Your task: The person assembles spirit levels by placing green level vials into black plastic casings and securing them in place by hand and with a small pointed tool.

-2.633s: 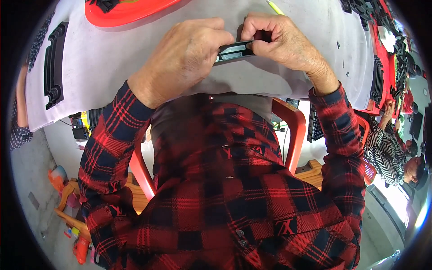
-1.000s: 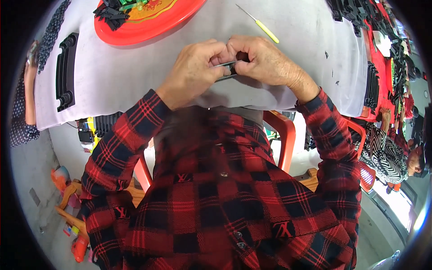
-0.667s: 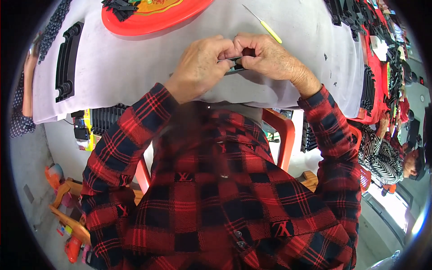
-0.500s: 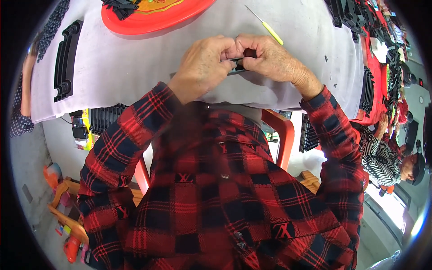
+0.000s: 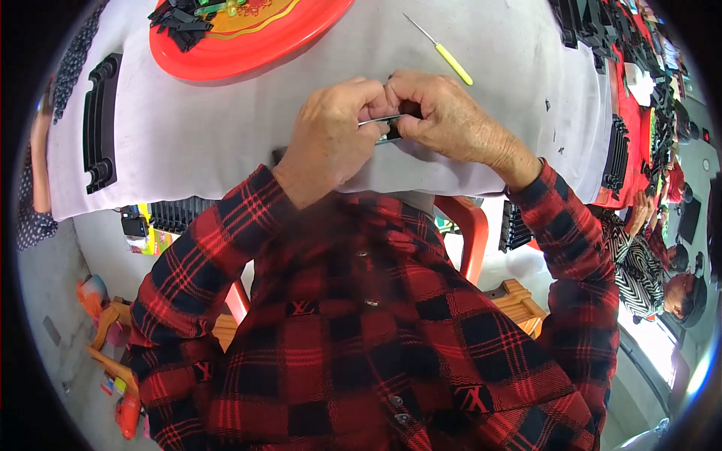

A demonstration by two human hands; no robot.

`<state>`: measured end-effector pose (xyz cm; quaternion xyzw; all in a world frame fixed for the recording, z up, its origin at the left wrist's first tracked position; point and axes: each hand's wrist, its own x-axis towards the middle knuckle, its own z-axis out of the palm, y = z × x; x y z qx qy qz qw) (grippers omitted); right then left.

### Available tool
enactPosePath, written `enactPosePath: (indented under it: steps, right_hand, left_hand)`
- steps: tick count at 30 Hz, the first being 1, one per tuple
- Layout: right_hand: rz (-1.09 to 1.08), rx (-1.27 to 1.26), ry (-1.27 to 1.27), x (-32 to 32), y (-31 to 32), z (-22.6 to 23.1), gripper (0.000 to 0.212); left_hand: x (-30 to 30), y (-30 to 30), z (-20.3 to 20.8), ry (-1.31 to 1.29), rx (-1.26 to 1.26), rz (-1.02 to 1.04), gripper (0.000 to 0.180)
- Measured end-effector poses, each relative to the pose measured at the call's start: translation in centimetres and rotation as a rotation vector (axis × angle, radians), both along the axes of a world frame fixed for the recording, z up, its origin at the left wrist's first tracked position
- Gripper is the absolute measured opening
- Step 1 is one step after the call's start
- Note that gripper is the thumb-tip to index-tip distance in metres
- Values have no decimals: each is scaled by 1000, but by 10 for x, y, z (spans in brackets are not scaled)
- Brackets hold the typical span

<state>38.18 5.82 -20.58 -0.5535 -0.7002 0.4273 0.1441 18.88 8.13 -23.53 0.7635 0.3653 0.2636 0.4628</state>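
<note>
My left hand (image 5: 331, 128) and my right hand (image 5: 449, 119) meet over the near part of the table. Pinched between both sets of fingertips is a dark plastic piece (image 5: 392, 132), mostly covered by the fingers. A thin, pale-edged strip (image 5: 378, 119) of it shows between the hands. Its full shape cannot be made out. Beyond my right hand lies a yellow-handled pick (image 5: 453, 63) with a thin metal shaft. Ahead to the left, a red plate (image 5: 226, 68) bears several black strips (image 5: 180, 28) and a green, clear-handled tool (image 5: 214, 8).
A long black plastic part (image 5: 101, 124) lies at the table's left. Stacked black parts (image 5: 617, 154) and a red-covered surface (image 5: 630, 180) stand at the right. Small black scraps (image 5: 547, 106) dot the pale cloth (image 5: 496, 90). Other people sit at both sides.
The view has shifted, so the plate and table sit lower in it. My fingers have moved slightly on the dark piece, and its thin pale edge now shows more.
</note>
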Motion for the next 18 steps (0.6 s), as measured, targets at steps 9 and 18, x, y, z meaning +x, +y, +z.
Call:
enactPosePath:
  steps: [9,18]
  right_hand:
    - [47,126,-20,-1,-2,-2,13]
    - [83,100,58,7,-1,-9,14]
  left_hand:
    - [-1,0,5,22,-31,-26,15]
    - [-13,9,7,7,-105,-139,9]
